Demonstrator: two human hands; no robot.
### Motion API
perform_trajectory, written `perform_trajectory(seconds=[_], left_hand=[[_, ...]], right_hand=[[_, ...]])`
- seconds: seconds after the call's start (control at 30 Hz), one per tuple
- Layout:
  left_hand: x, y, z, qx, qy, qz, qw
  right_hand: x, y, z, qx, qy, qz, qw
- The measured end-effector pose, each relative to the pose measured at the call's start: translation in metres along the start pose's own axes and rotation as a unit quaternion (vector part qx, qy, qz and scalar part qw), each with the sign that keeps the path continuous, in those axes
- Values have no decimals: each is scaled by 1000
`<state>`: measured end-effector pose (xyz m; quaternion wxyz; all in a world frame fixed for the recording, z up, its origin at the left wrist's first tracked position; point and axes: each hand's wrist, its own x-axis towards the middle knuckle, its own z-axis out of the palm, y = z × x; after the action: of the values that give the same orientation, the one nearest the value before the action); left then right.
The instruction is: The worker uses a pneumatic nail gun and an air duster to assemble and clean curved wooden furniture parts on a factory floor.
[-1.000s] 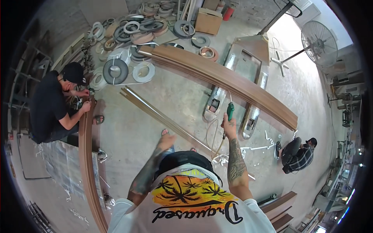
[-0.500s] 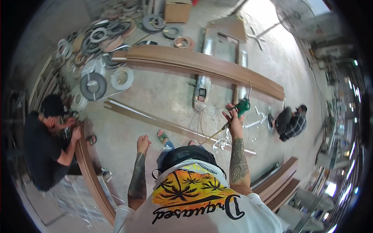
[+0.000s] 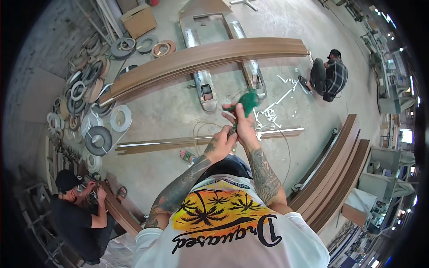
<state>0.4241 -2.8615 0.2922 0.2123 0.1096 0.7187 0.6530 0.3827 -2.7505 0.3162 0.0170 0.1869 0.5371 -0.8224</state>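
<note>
Left hand (image 3: 220,144) swung in to right hand (image 3: 244,126) since the earlier frame | right: partly curled, holding green gun (image 3: 247,102), 1 o'clock | left: fingers bent at gun's 6 o'clock side, cannot tell hold | boards (image 3: 214,54): stacked across jack (image 3: 191,36), 12 o'clock, apart from gun body | share done/left: cannot tell

Green blow gun (image 3: 247,102) looking like smooth plastic. Far pallet truck (image 3: 190,35) showing scuffed, shiny metal; long brown boards (image 3: 214,52) across it showing smooth, wood-like faces. Far-left carton (image 3: 140,22) showing matt cardboard.
</note>
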Motion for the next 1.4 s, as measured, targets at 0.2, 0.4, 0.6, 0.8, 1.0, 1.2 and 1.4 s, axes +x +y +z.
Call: perform_trajectory(seconds=[0.2, 0.4, 0.6, 0.8, 1.0, 1.2, 1.4], left_hand=[[35, -28, 95, 69, 145, -57, 985], [104, 3, 174, -73, 160, -127, 976], [162, 26, 216, 87, -150, -39, 984], [177, -50, 148, 292, 3, 44, 955], [184, -128, 102, 330, 35, -107, 937], [286, -128, 111, 202, 187, -184, 944], [440, -31, 104, 254, 75, -256, 930]], right_hand=[[38, 3, -83, -27, -55, 71, 996], [79, -71, -148, -87, -168, 5, 982], [116, -210, -238, 61, -50, -25, 997], [171, -290, -331, 6, 174, -242, 955], [294, -272, -373, -164, 155, -117, 967], [466, -190, -436, -274, 82, 116, 951], [600, -225, -432, -413, 27, 194, 889]])
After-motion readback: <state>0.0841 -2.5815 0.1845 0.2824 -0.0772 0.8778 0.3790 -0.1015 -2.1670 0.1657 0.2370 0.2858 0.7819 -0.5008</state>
